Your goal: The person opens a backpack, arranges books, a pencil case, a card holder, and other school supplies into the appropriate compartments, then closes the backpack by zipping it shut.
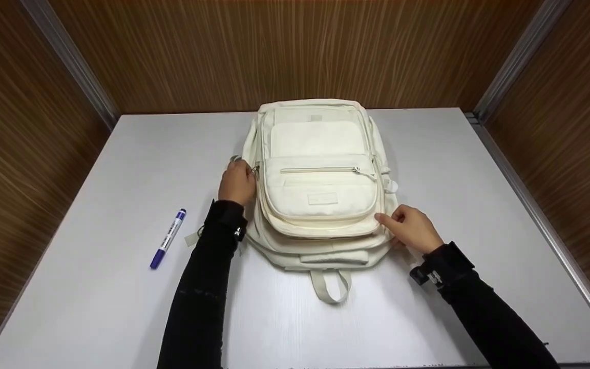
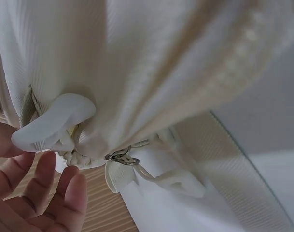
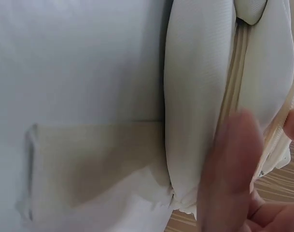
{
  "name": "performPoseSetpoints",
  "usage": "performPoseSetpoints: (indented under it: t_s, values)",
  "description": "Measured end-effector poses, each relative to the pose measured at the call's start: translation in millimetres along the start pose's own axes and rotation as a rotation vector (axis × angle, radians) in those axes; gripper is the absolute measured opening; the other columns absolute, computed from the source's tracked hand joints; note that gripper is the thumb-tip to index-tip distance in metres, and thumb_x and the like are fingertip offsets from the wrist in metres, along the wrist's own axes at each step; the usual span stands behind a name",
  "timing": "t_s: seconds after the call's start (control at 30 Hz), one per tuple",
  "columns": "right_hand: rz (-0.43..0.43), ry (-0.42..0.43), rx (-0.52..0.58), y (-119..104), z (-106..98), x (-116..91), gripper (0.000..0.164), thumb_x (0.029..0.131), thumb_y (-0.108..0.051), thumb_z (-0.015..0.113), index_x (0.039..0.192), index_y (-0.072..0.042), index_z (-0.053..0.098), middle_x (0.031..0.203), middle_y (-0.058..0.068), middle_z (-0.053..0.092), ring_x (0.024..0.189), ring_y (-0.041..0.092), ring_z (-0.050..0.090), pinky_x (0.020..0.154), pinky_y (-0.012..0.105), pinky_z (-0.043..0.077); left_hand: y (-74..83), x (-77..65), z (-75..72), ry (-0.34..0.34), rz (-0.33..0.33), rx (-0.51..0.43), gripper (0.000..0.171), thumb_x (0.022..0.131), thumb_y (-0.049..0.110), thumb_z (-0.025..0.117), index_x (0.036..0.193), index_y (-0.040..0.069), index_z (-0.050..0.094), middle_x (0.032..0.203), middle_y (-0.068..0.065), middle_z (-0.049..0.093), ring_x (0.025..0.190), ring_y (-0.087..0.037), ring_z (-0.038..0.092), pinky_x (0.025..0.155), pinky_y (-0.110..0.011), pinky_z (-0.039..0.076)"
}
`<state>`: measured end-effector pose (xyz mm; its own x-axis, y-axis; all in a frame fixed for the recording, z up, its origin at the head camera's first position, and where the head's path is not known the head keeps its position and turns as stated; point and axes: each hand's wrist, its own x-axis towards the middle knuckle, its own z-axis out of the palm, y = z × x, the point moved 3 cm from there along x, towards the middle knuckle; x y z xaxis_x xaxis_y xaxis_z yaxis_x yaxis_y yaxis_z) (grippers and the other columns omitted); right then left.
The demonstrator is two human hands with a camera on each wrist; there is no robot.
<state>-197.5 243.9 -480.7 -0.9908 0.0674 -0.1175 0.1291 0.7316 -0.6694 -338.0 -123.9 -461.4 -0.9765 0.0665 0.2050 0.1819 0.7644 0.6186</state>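
Note:
A cream backpack (image 1: 320,138) lies on the table with its top handle loop (image 1: 343,294) toward me and its front pocket (image 1: 320,192) facing up. My left hand (image 1: 237,182) is at the backpack's left side, beside a zipper; in the left wrist view its thumb and curled fingers meet at the end of a white curved piece (image 2: 60,121) on the bag. At the lower right corner, my right hand (image 1: 413,228) touches the pocket edge with its thumb extended. In the right wrist view, a blurred finger (image 3: 233,159) overlaps the side panel, apart from the thumb.
A marker (image 1: 168,238) with a purple cap lies on the white table (image 1: 95,220), left of my left forearm. A small tag (image 1: 191,239) shows beside that sleeve. Wood-grain panels (image 1: 295,56) enclose the table at the back and sides.

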Motion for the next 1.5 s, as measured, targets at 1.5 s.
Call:
performPoseSetpoints:
  t_s: [1.5]
  values:
    - [-0.034,-0.023,0.051,14.0,11.4,-1.0,0.016,0.091,-0.018,0.059,0.084,-0.004,0.056,0.063,0.0,0.057,0.05,0.012,0.056,0.048,0.027,0.047,16.3,-121.2,1.6,-0.261,0.31,0.016,0.007,0.098,0.008,0.052,0.093,0.005,0.056,0.088,-0.008,0.052,0.077,-0.019,0.052,0.07,-0.036,0.048]
